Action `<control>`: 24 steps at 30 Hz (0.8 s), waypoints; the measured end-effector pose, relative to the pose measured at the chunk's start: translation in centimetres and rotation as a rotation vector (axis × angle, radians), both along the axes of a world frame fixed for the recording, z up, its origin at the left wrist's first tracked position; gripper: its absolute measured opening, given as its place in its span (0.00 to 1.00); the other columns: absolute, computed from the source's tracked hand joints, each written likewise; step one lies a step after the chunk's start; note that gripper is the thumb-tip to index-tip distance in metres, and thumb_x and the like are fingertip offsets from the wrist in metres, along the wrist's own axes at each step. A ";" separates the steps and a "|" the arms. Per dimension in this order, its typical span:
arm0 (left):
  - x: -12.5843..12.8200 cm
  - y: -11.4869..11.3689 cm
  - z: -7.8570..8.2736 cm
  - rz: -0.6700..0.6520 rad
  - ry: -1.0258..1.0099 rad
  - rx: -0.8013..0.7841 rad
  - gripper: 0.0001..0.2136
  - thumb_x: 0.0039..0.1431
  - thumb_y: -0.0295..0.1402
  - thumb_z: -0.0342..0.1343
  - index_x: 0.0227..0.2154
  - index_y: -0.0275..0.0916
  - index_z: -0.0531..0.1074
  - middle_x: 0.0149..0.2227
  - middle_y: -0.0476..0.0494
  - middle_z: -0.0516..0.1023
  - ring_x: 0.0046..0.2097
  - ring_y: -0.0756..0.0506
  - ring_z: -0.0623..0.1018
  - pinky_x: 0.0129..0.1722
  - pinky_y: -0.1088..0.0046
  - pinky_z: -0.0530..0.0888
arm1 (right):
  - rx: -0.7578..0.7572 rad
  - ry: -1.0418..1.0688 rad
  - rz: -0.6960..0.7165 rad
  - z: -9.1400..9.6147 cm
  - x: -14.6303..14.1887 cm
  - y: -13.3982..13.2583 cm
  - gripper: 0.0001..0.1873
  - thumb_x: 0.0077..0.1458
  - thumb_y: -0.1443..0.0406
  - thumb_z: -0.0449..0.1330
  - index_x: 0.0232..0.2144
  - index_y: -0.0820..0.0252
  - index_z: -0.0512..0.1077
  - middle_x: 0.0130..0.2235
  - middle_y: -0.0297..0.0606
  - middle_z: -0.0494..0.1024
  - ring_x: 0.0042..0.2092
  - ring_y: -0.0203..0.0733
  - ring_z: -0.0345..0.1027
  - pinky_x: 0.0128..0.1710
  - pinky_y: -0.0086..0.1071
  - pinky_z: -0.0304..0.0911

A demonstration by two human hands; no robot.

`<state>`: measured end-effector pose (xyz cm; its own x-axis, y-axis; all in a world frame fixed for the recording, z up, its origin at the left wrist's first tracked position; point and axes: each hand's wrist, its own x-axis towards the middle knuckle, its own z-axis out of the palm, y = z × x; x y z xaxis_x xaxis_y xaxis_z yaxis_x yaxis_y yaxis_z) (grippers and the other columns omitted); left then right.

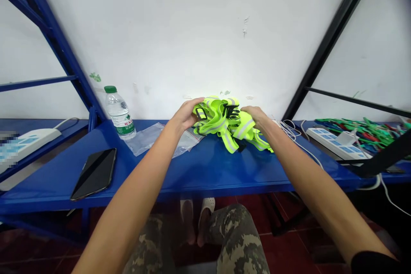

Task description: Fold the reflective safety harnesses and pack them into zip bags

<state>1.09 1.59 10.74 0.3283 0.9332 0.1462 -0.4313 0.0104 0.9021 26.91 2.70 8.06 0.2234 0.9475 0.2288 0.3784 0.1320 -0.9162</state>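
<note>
**Item 1, left hand (184, 115):** mine, bare, at about 12 o'clock, fingers curled round the left side of the bundle and gripping it.

**Item 2, right hand (253, 116):** mine, bare, laid over the bundle's right side, fingers lost among the folds (whether it grips, I cannot tell).

**Item 3, bundle of high-visibility vests (226, 124):** lime yellow with silver reflective bands and some black parts, crumpled in one heap between my hands, at 12 o'clock on the blue steel surface (205, 171).

**Nearby on the surface:**
- clear plastic bag (144, 142), flat, at 11 o'clock, just beside the bundle and under my left wrist
- water bottle (118, 112), green cap, upright, at 11 o'clock, touching the bag
- black smartphone (93, 174), face up, at 10 o'clock
- white power strip (35, 140), at 9 o'clock, on a lower blue shelf
- second white power strip (334, 143), at 2 o'clock
- white cables (289, 130), looped, at 1 o'clock
- heap of green and red clips (359, 132), at 2 o'clock, beyond the second strip (too small to tell exactly)

**Below the surface:** my camouflage trousers (237, 239) and white slippers (205, 209), over red floor tiles (282, 244).
</note>
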 end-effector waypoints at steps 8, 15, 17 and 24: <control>2.7 1.0 -0.6 0.688 0.069 -0.260 0.03 0.49 0.24 0.55 0.25 0.36 0.67 0.20 0.50 0.68 0.26 0.48 0.74 0.28 0.74 0.71 | 0.202 -0.035 -0.019 -1.5 -3.1 -1.0 0.24 0.46 0.65 0.61 0.48 0.62 0.73 0.52 0.49 0.76 0.52 0.50 0.71 0.51 0.40 0.67; 3.1 1.3 -0.4 0.878 0.067 -0.379 0.05 0.49 0.28 0.55 0.31 0.36 0.68 0.25 0.47 0.69 0.31 0.45 0.76 0.29 0.72 0.72 | 0.098 -0.220 0.402 -1.9 -6.7 -4.1 0.24 0.39 0.62 0.71 0.41 0.63 0.76 0.43 0.45 0.80 0.42 0.46 0.75 0.44 0.37 0.70; 2.4 1.5 -0.2 0.854 0.034 -0.390 0.06 0.49 0.29 0.56 0.32 0.37 0.68 0.26 0.48 0.70 0.30 0.46 0.76 0.29 0.73 0.72 | 0.031 -0.281 0.358 -2.4 -6.3 -3.8 0.19 0.33 0.68 0.72 0.33 0.65 0.77 0.37 0.43 0.81 0.38 0.46 0.75 0.40 0.36 0.70; -3.1 1.1 0.0 0.990 0.066 -0.320 0.15 0.51 0.37 0.60 0.40 0.41 0.65 0.25 0.51 0.71 0.28 0.48 0.75 0.25 0.76 0.70 | -0.036 0.031 -0.015 -1.3 0.6 -2.1 0.12 0.32 0.66 0.74 0.22 0.61 0.75 0.25 0.37 0.77 0.32 0.43 0.70 0.32 0.35 0.68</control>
<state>-2.04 2.72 10.72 -0.6065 0.7816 -0.1456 -0.3275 -0.0787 0.9416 27.55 0.59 6.78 0.2439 0.9516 0.1870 0.3518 0.0929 -0.9315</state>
